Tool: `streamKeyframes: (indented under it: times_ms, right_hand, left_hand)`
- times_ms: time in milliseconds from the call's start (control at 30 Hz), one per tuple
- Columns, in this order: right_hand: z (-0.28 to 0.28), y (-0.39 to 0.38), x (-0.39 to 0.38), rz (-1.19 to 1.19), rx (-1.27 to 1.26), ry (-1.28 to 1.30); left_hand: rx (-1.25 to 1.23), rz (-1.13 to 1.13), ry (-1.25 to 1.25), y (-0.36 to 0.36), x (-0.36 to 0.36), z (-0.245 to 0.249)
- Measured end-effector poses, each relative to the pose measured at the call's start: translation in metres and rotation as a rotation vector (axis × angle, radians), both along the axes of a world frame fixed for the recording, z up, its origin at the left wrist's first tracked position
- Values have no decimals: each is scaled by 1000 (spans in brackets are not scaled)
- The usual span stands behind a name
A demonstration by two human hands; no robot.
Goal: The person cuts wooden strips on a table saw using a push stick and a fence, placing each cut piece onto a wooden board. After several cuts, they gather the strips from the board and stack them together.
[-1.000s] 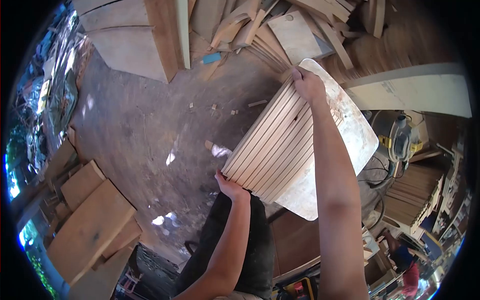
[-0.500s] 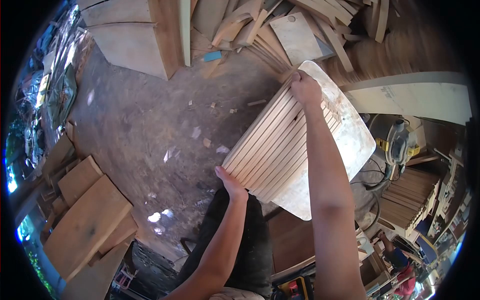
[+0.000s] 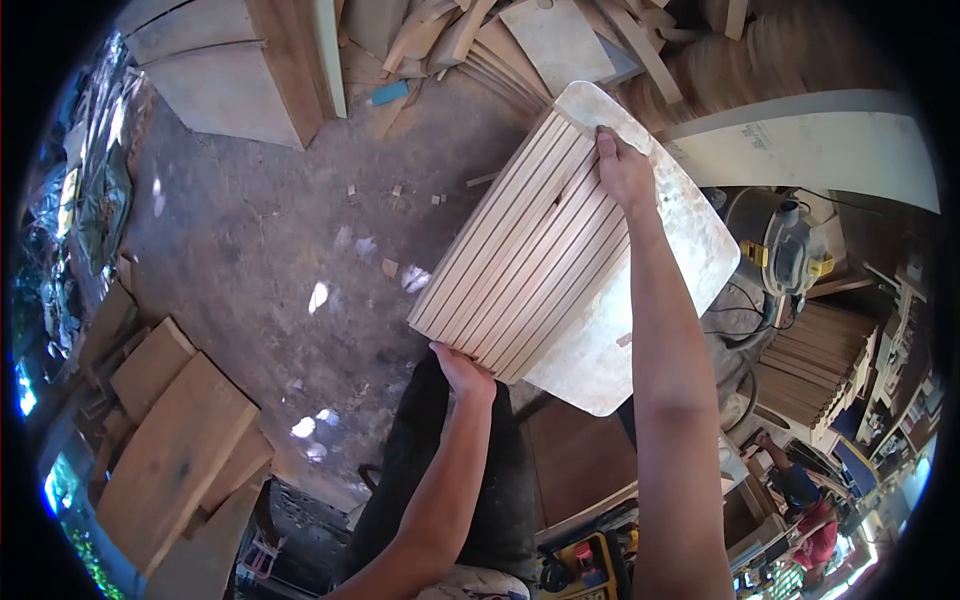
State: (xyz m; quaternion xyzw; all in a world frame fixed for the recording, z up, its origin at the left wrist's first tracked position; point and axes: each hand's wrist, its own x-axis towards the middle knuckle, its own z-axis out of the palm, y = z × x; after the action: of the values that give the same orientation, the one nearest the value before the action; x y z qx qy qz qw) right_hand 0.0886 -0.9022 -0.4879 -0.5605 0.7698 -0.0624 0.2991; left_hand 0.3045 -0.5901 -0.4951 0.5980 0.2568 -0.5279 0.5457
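Note:
Several pale wooden slats point(image 3: 510, 245) lie side by side on a white, worn board-like top point(image 3: 685, 250) with rounded corners. My right hand point(image 3: 627, 172) is at their far ends, its fingers bent over the edge and partly hidden. At the near ends, my left hand point(image 3: 466, 372) presses its stretched-out side against the wood; some of its fingers are out of sight. The slats sit close together, with dark gaps between them and a dark knot on one. Their right part is covered by my right forearm.
Offcuts point(image 3: 555, 45) are heaped at the back. Wide planks point(image 3: 180, 450) lean at the left. A shop vacuum point(image 3: 795, 240) with a hose stands right, near stacked wood pieces point(image 3: 815, 365). Another person point(image 3: 805, 510) is at the lower right. The concrete floor point(image 3: 280, 230) has scraps on it.
The whole view has shifted, so the slats and top appear further up and left. Along the slat ends, both my hands have moved right, away from the left corners.

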Motion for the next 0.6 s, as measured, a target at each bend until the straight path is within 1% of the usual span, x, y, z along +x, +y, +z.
streamKeyframes:
  times_ms: [100,267,333,400,433,467,533,567,600]
  right_hand:
    - [1,4,-1,-1,-26,2]
    - [-1,-4,-5,33,48,20]
    - [1,0,-10,69,40,13]
    - [3,2,-13,17,-34,-13]
    - [3,3,-17,-4,57,-57]
    - [1,6,-18,-9,62,-58]
    - [-3,7,-17,60,59,48]
    - [-5,7,-16,64,65,46]
    - [-5,6,-17,67,69,47]
  left_hand:
    - [-36,-13,10,-7,-1,11]
    - [-51,-18,20,3,5,-2]
    - [-148,-47,92,15,12,-7]
    - [-144,-46,115,21,11,-8]
    - [-132,-50,142,24,9,-6]
    - [-127,-55,142,25,6,-6]
    - [-54,-52,121,14,-2,-1]
    - [-48,-48,119,16,-2,-2]
    - [-98,-60,116,20,0,-9]
